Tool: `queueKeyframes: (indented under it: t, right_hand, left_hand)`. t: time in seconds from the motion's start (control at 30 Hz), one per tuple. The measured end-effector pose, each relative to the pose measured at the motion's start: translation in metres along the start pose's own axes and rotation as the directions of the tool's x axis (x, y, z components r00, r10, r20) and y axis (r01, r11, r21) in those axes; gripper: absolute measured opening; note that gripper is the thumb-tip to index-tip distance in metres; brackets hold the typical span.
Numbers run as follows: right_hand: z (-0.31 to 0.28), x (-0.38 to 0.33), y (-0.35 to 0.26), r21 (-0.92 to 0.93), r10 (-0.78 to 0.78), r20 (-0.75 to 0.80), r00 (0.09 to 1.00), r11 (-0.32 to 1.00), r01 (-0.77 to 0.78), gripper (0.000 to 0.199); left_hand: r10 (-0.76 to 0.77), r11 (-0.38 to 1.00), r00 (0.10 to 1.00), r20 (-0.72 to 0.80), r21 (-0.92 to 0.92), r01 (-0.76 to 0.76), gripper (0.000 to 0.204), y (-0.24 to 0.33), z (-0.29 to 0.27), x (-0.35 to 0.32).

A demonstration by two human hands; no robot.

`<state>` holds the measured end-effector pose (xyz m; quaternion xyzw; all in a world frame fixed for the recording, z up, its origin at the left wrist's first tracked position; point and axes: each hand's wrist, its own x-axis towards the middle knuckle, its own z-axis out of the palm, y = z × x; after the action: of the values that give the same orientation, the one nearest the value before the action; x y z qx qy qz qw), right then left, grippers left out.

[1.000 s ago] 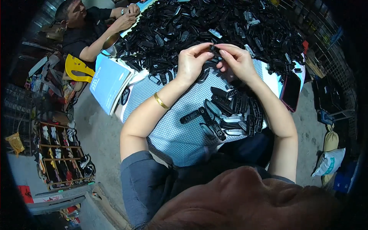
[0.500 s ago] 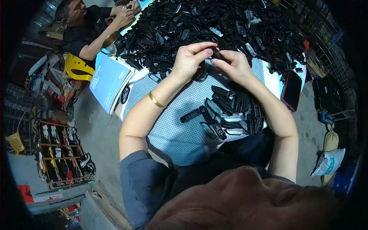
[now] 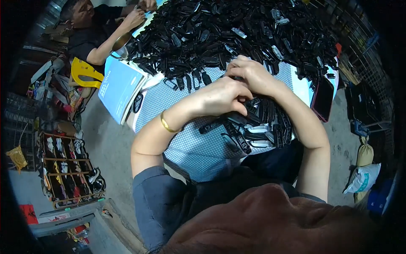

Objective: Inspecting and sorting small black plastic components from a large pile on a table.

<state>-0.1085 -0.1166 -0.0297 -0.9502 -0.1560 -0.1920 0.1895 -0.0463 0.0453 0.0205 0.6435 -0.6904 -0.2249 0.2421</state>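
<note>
My left hand (image 3: 224,98) hovers palm down over the upper edge of a small group of black and silver elongated plastic pieces (image 3: 258,130), which resemble key-fob shells. Its thumb and bent forefinger are apart, and a dark piece lies just under the thumb. Close beyond it, my right hand (image 3: 255,77) has its fingers curled at the near edge of a large heap of similar pieces (image 3: 203,38). Something dark shows between those fingers, mostly hidden by the hand. Several loose pieces lie along the heap's near edge, left of my hands.
A patterned grey-blue cover (image 3: 194,148) lies under the pieces. Left stand a blue-covered book (image 3: 120,91), a metal bowl (image 3: 122,45) and a yellow plastic chair (image 3: 86,74). A phone (image 3: 322,99) rests at the right edge. Another person (image 3: 95,31) works at the far left.
My hands have parted from the dark piece they held together. My left hand has come nearer and right, over the small group; my right hand has shifted slightly and curled toward the heap.
</note>
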Motion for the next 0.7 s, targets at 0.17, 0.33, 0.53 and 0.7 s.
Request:
queueKeyframes:
  t: [0.17,0.33,0.53,0.7]
  right_hand:
    - [-0.003,-0.004,0.006,-0.054,-0.016,-0.065,0.998,0.998,0.013,0.014]
    - [-0.006,-0.008,0.013,-0.049,0.222,-0.114,0.968,0.972,-0.229,0.021]
    - [-0.030,-0.004,0.006,0.744,0.600,0.094,0.794,0.488,-0.456,0.051]
    - [-0.021,-0.002,-0.006,0.952,0.549,0.080,0.832,0.204,-0.227,0.039]
  left_hand:
    - [-0.021,0.912,0.927,-0.375,0.372,0.171,0.023,-0.035,-0.031,-0.001]
    - [-0.028,0.746,0.889,-0.456,0.583,0.322,0.026,-0.078,-0.022,0.004]
    - [-0.013,0.905,0.848,-0.530,0.354,0.235,0.025,-0.064,-0.015,0.009]
    - [-0.209,0.978,0.828,-0.520,-0.093,0.189,0.033,-0.056,-0.005,0.022]
